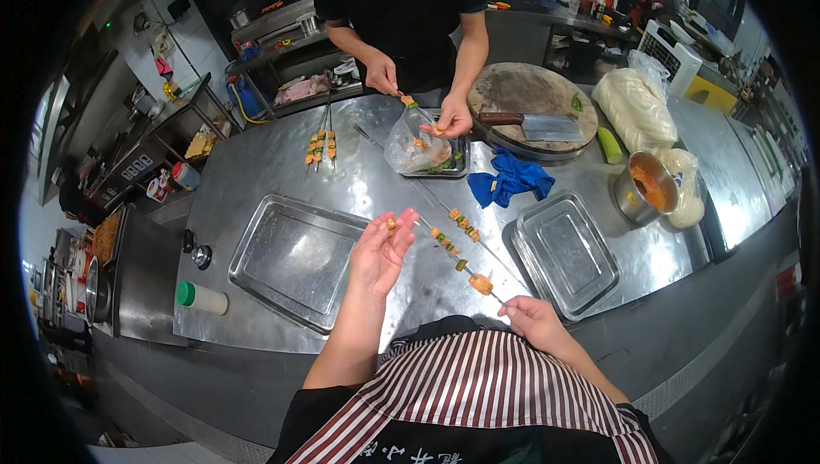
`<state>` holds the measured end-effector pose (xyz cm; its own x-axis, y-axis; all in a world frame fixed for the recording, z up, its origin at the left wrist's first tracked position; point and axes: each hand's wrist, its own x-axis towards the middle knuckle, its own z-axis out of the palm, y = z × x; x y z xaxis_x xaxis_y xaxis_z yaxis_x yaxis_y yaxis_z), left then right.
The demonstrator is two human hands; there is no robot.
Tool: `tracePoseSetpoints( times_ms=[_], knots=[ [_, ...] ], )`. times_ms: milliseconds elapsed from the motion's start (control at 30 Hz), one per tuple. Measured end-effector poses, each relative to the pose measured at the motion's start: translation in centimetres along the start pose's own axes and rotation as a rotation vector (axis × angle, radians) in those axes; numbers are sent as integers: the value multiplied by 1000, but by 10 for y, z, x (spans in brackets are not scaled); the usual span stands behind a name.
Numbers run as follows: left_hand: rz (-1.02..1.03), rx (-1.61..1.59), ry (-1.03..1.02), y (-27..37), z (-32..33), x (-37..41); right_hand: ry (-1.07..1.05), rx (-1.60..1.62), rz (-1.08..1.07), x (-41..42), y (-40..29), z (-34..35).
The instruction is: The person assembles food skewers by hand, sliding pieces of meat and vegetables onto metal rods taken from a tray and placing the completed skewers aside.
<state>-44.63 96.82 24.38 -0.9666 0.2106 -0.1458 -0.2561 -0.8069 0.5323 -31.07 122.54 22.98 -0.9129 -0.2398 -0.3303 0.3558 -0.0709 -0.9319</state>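
My left hand [382,252] is raised palm up, fingers curled, with a small piece of marinated meat [391,224] at its fingers. Low on the right, my right hand [533,319] pinches the end of a thin metal skewer [496,298]. A larger orange meat chunk [480,284] is threaded on this skewer near my fingers. Green pepper [460,265] and smaller meat pieces [443,241] line up farther along; whether all sit on the same skewer is hard to tell. Beside it lies another loaded skewer [464,224] on the steel table [397,191].
Empty-looking steel trays stand left [288,262] and right [567,259]. Across the table, a co-worker's hands [451,118] thread food above a plastic bag [410,143]. A cleaver [551,127] rests on a round chopping block [525,89]. A blue cloth [510,177] and sauce pot [647,188] are nearby.
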Motion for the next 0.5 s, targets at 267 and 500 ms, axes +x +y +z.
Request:
tracePoseSetpoints(
  times_ms=[267,500],
  knots=[
    [-78,-21,105,-1,-12,2,-63,-73,10,1,-7,5],
    [-187,443,210,-40,-8,-4,67,-137,-61,14,-2,5]
  ],
)
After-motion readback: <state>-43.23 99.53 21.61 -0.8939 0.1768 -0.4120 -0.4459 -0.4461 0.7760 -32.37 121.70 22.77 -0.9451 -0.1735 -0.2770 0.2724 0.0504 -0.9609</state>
